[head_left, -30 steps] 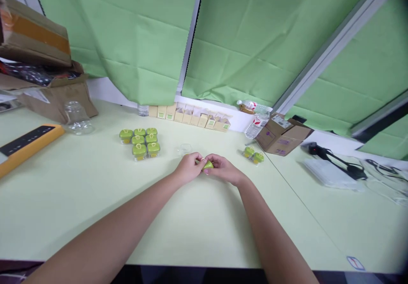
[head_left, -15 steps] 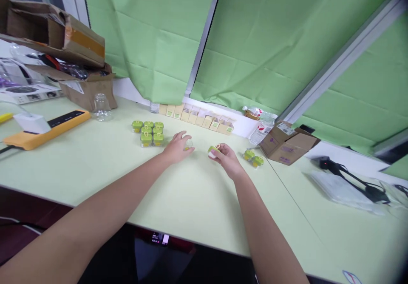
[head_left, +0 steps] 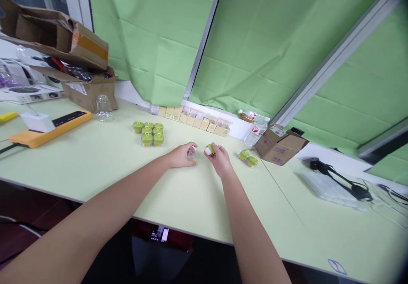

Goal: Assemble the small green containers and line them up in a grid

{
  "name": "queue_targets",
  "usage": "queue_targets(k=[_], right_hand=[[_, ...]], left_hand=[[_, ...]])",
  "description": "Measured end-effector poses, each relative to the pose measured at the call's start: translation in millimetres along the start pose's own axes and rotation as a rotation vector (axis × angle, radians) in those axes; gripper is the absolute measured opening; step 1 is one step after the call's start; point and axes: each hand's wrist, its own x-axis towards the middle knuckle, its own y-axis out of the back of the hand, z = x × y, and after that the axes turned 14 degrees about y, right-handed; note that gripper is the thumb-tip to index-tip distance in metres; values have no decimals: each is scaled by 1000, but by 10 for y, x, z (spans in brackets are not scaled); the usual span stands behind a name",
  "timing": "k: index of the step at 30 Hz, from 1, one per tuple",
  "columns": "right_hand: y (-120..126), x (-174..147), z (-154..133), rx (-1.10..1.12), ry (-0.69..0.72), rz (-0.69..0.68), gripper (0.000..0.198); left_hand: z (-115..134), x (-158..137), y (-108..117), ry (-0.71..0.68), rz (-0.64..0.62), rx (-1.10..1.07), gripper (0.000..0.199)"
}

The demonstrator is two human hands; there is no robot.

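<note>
My left hand (head_left: 181, 155) curls its fingers around a small clear container (head_left: 191, 156) with a bit of yellow at its bottom, standing at the table's middle. In my right hand (head_left: 220, 160) is a green lid (head_left: 210, 149), pinched by thumb and fingers and tilted so its white underside shows. A small gap separates lid and container. Left of my hands stands a cluster of several small clear containers with green lids (head_left: 147, 136). Two more lidded containers (head_left: 247, 158) stand to the right of my right hand.
A row of small beige boxes (head_left: 194, 119) lines the wall. Plastic bottles (head_left: 254, 134) and a cardboard box (head_left: 280, 144) stand back right. An orange power strip (head_left: 51, 131), a clear jar (head_left: 103, 107) and stacked cartons (head_left: 87, 90) occupy the left. A black headset (head_left: 342, 180) lies far right.
My left hand has gone from spread fingers to being closed around the clear container. The lid in my right hand has tipped and come nearer to the container. The view has shifted slightly.
</note>
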Motion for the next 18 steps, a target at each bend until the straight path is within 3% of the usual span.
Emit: queue_targets(k=[5, 12, 18], right_hand=[[8, -117, 41, -27, 16, -10, 41], [-152, -238, 30, -213, 300, -200, 36], [-214, -264, 139, -348, 377, -350, 32]], left_hand=[[-50, 28, 81, 44, -122, -45, 80], [-85, 69, 84, 25, -181, -140, 60], [-22, 48, 55, -14, -159, -112, 40]])
